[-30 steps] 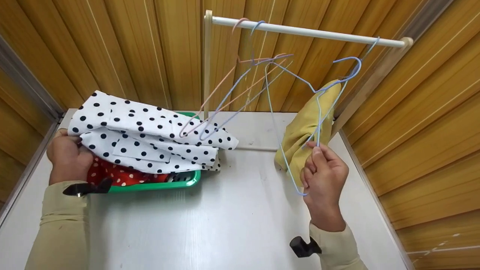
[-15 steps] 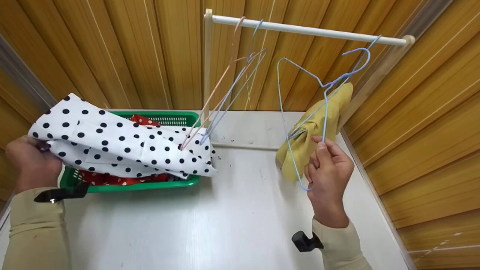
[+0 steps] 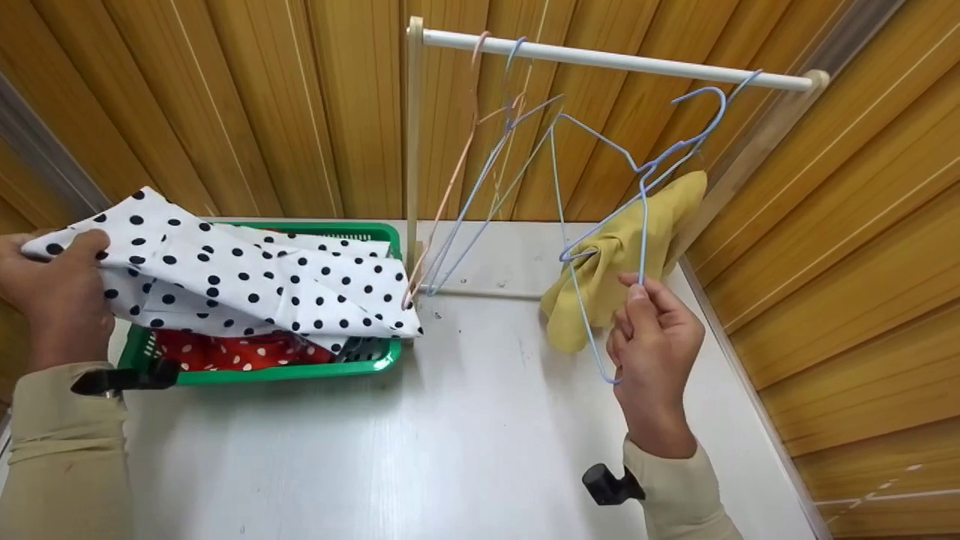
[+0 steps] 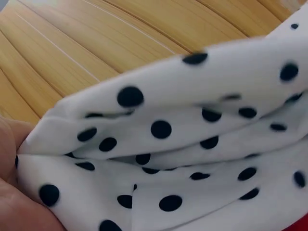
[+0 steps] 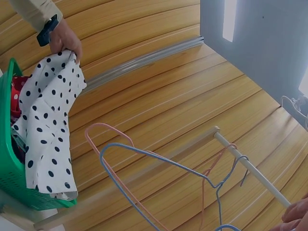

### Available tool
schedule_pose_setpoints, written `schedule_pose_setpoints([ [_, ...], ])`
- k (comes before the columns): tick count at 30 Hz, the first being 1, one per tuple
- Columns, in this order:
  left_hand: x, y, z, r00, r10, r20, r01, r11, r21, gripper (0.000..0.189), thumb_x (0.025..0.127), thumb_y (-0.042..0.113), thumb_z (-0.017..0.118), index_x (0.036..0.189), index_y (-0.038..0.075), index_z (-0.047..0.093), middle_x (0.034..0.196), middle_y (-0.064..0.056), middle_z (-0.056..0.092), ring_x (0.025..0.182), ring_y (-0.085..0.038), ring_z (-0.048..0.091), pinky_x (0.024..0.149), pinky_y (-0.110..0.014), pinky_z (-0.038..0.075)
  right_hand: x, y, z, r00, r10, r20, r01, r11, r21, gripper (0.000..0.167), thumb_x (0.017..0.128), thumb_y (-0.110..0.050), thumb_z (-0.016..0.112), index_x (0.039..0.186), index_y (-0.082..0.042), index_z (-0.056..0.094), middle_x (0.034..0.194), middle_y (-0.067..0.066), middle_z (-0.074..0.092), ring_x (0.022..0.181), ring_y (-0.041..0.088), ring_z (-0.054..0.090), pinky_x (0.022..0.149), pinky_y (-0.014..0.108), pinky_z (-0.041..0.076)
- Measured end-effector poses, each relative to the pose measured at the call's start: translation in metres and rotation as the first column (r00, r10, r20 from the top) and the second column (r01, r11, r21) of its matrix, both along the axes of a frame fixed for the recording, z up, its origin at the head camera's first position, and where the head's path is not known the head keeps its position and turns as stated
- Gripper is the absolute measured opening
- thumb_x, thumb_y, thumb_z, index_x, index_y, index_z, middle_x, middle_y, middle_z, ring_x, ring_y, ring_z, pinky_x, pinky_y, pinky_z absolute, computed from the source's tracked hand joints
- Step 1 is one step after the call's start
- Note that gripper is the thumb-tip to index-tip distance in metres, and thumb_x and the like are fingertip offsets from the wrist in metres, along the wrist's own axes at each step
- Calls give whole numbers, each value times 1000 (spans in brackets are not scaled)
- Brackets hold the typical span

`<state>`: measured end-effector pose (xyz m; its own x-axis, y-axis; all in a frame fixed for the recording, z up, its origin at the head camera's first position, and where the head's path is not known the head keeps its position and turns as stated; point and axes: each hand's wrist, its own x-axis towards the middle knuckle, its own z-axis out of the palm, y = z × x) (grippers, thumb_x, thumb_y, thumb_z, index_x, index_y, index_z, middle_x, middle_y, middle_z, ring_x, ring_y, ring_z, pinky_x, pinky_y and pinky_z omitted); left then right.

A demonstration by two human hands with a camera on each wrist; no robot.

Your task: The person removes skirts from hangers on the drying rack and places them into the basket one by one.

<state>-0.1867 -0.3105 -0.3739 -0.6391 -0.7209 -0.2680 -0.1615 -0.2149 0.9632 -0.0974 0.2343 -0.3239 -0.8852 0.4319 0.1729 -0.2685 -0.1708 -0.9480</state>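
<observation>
A white cloth garment with black dots (image 3: 225, 277) is stretched in folds across the basket at the left. My left hand (image 3: 56, 311) grips its left end, thumb on top. The left wrist view is filled by its layered folds (image 4: 161, 144), with part of the hand at the left edge. At the right, my right hand (image 3: 656, 352) pinches the lower part of a blue wire hanger (image 3: 643, 225) between thumb and fingers. That hanger's hook points up, off the rail, and its frame overlaps a yellow cloth garment (image 3: 630, 292) behind.
The green basket (image 3: 285, 373) also holds a red cloth with white dots (image 3: 240, 352). A pink hanger (image 3: 454, 184) and another blue hanger (image 3: 480, 180) hang from the rack's white rail (image 3: 615, 58). Wood-panelled walls (image 3: 847, 300) enclose the white table (image 3: 360, 465).
My left hand has drawn the dotted garment leftward, and its thumb now lies over the cloth. The hangers on the rail have swung. My right hand has shifted slightly right with its hanger.
</observation>
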Motion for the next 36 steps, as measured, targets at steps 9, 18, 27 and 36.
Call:
schedule_pose_setpoints([
  [9,3,21,5,983,-132,130,167,937,-308,51,101,12,61,145,33,45,154,10,42,127,-9,46,110,-24,51,0,0,-1,999,29,-14,-29,1000,-5,23,106,-2,48,102,0,71,52,-6,37,36,2,29,35,20,19],
  [18,7,25,-19,865,-301,402,479,735,-480,60,106,19,49,164,23,34,175,-10,18,156,-35,30,114,-40,51,0,0,-3,999,34,-13,-34,999,10,24,106,-2,47,104,1,71,53,-5,38,37,3,30,35,20,21],
  [27,15,20,-50,797,-381,468,599,589,-542,58,103,2,42,160,5,38,170,-26,25,156,-52,25,119,-68,33,-1,-3,-6,999,49,-10,-49,999,-8,23,105,-1,48,101,1,71,52,-4,39,37,3,30,35,20,21],
  [36,16,24,-68,760,-436,483,648,441,-621,59,96,-11,46,155,-3,44,167,-30,27,153,-57,24,115,-73,32,0,-6,-8,997,71,-39,-72,997,-19,22,105,0,49,100,2,71,51,-5,38,36,3,29,34,21,20],
])
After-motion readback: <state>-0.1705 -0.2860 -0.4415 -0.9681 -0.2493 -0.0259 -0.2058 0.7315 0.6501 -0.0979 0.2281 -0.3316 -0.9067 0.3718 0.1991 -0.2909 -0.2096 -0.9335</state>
